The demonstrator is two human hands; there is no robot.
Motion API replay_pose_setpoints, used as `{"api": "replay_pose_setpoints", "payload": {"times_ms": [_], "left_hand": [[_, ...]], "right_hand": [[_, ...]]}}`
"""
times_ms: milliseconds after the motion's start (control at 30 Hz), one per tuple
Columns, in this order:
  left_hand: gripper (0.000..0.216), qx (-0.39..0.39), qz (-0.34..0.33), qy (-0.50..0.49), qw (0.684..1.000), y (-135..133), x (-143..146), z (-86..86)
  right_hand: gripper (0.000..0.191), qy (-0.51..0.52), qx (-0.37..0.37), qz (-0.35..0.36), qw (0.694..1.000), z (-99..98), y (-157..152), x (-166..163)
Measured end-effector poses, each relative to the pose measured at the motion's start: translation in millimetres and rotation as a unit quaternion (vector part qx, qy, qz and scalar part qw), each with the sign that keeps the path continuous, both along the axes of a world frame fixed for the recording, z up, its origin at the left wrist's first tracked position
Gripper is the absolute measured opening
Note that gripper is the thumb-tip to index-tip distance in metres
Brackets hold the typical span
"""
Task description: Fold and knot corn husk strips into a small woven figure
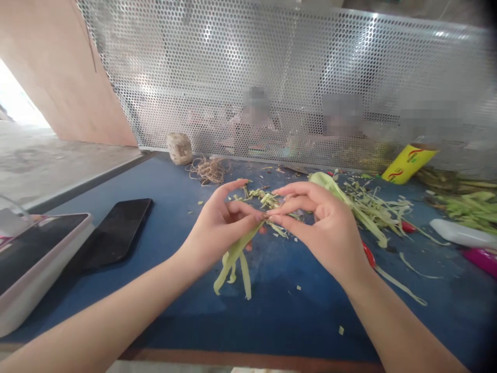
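Note:
My left hand (217,228) pinches a bunch of pale green leaf strips (235,261) that hang down from its fingers toward the blue table top (272,316). My right hand (318,228) meets it fingertip to fingertip, fingers closed on the upper end of the same strips. Behind my right hand lies a pile of more green strips and trimmings (365,204). Small green scraps (264,197) are scattered just beyond both hands.
A black phone (116,233) lies at the left beside a white scale-like device (34,259). Rubber bands (207,170) and a small roll (179,148) sit by the perforated metal screen (272,77). A yellow packet (407,163), white and pink items (462,235) and red-handled scissors (368,254) lie right.

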State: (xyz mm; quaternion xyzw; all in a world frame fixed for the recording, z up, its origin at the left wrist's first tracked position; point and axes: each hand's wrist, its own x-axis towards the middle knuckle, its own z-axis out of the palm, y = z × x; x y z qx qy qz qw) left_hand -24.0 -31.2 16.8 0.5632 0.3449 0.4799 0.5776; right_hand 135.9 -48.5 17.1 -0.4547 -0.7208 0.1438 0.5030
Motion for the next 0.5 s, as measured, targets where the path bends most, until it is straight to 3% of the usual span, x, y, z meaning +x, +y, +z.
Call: {"api": "replay_pose_setpoints", "payload": {"times_ms": [100, 200, 367, 500], "left_hand": [[0.054, -0.029, -0.038, 0.001, 0.999, 2.8, -3.4, 0.3], [0.052, -0.025, -0.045, 0.015, 0.999, 3.6, -5.1, 1.9], [0.059, 0.004, -0.036, 0.033, 0.999, 3.6, -3.6, 2.1], [0.064, 0.049, -0.017, 0.043, 0.998, 3.3, -3.9, -0.8]], "right_hand": [[0.018, -0.158, 0.156, -0.051, 0.974, -1.3, -0.4, 1.4], [0.015, -0.253, 0.246, -0.082, 0.932, -2.4, 0.0, 3.8], [0.02, -0.305, 0.273, -0.094, 0.908, -4.6, -0.7, 5.6], [0.014, -0.279, 0.262, -0.108, 0.918, -3.8, -3.3, 1.0]]}}
